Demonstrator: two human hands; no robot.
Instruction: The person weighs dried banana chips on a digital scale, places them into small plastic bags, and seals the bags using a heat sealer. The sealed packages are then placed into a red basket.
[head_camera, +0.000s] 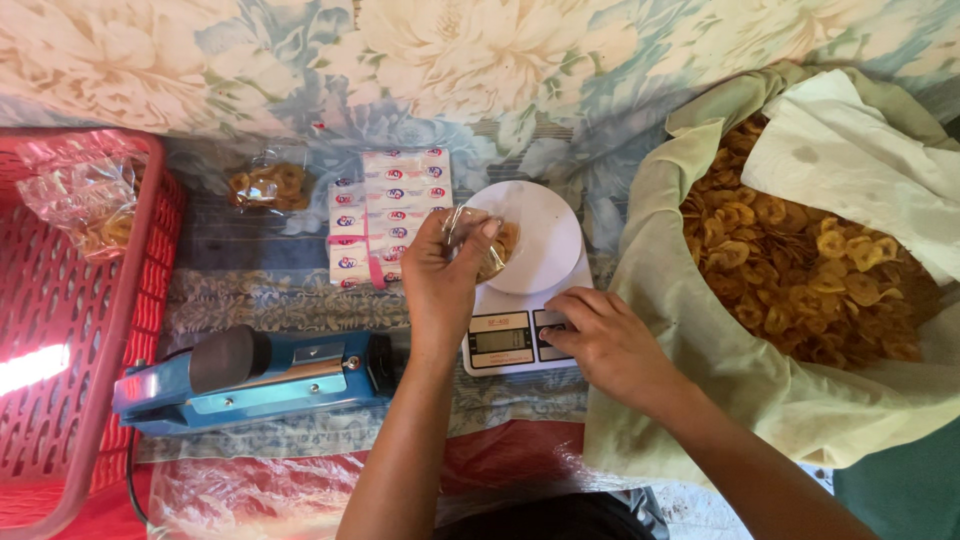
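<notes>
From the head camera I see my left hand (443, 270) pinched shut around a small clear plastic bag of yellow banana chips (487, 243), holding it just over the round white plate of a small white digital kitchen scale (535, 262). My right hand (600, 340) rests at the scale's near right corner, fingers curled loosely with the fingertips touching its button panel and holding nothing. To the right, a large pale green sack (720, 370) lies open, full of loose banana chips (800, 270). To the left of the scale lies a blue heat sealer with a black knob (255, 375), and beyond it a stack of small white printed labels (390, 215). A red plastic basket (70, 330) stands at the far left.
</notes>
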